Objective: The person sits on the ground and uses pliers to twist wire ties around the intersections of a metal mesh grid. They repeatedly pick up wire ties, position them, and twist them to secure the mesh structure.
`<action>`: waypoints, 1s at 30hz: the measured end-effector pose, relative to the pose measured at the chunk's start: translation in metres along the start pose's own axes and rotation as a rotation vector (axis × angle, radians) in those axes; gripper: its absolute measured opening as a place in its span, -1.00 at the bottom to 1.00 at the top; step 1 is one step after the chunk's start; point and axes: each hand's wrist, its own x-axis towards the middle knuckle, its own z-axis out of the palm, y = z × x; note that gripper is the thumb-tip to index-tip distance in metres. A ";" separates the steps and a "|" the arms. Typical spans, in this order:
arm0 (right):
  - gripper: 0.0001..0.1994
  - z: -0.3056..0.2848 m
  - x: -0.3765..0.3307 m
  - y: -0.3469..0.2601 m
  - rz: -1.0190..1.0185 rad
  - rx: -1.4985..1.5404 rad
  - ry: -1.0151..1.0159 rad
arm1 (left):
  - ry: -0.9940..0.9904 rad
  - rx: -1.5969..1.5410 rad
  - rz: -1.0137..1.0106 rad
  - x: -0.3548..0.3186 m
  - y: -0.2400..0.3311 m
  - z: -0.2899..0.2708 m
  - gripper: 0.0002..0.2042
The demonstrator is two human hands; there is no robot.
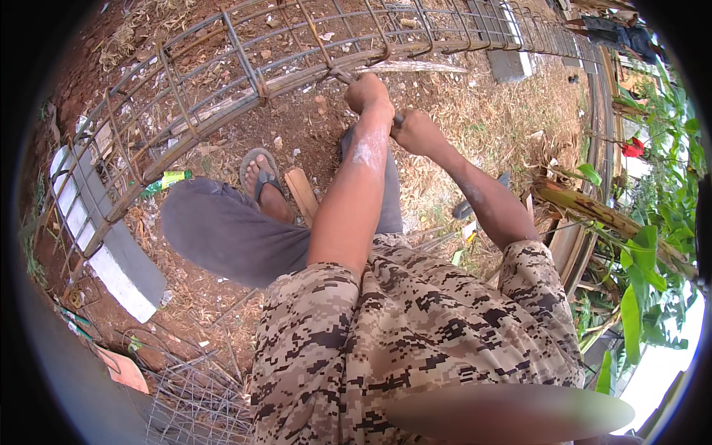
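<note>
A long cage of rusty steel bars (222, 89) lies across the red earth in front of me, its thin stirrups looped around thicker long bars. My left hand (368, 93) is closed around a tool handle right at a joint of the cage (337, 73). Close beside it, my right hand (415, 132) grips the lower end of the same tool. My left foot in a sandal (261, 178) rests on the ground below the cage, next to a short wooden piece (302, 194).
Grey concrete blocks (111, 252) support the cage at the left and another block (508, 63) at the far right. A green bottle (167, 180) lies under the bars. Wire mesh (193, 400) is at the lower left, banana plants (638, 252) at the right.
</note>
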 end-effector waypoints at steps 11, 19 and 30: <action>-0.64 0.079 -0.108 0.016 0.090 1.772 -0.338 | -0.720 0.812 0.377 -0.079 -0.061 -0.122 -0.58; -0.65 0.043 -0.137 0.059 -0.007 0.392 0.058 | -0.516 1.289 1.309 -0.093 -0.083 -0.124 -0.54; -0.22 0.037 -0.082 0.065 -0.143 1.001 0.340 | -0.569 1.158 1.335 -0.088 -0.027 -0.120 -0.59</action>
